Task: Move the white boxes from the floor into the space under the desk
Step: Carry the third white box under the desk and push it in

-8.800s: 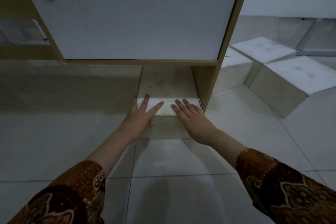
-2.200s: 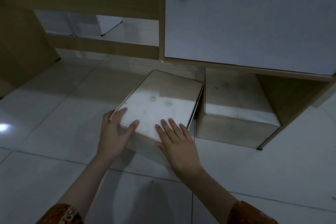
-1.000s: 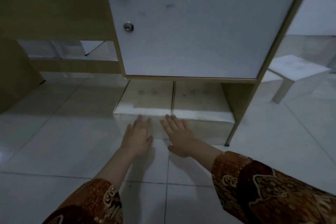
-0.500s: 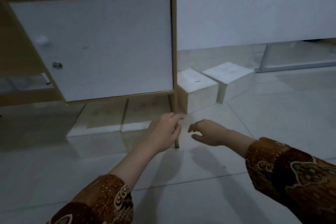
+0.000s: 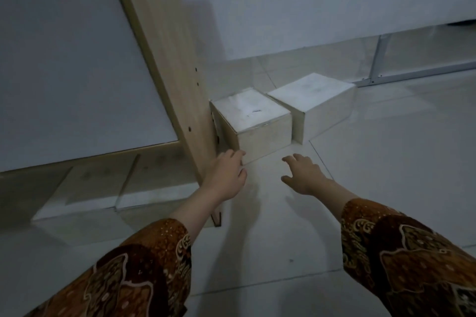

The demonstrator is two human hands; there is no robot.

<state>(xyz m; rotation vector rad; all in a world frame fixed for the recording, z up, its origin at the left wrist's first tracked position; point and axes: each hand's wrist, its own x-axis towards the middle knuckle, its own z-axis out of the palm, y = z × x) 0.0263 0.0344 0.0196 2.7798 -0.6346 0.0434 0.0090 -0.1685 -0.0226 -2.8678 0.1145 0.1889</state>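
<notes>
Two white boxes stand on the floor right of the desk's wooden side panel (image 5: 164, 59): a near box (image 5: 252, 121) against the panel and a far box (image 5: 316, 103) touching its right side. My left hand (image 5: 226, 175) reaches out with fingers apart, its fingertips at the near box's lower left corner. My right hand (image 5: 304, 175) hovers open over the tiles just in front of that box, holding nothing. Under the desk, two more white boxes (image 5: 77, 195) (image 5: 154, 183) sit side by side beneath the white cabinet door (image 5: 72, 64).
A white wall (image 5: 309, 8) runs behind the boxes. A metal frame (image 5: 376, 64) stands on the floor at the far right. Pale floor tiles (image 5: 386, 162) spread to the right and toward me.
My view has swung right, away from the two boxes pushed under the desk. Both hands have left those boxes and now reach toward the near box beside the desk panel.
</notes>
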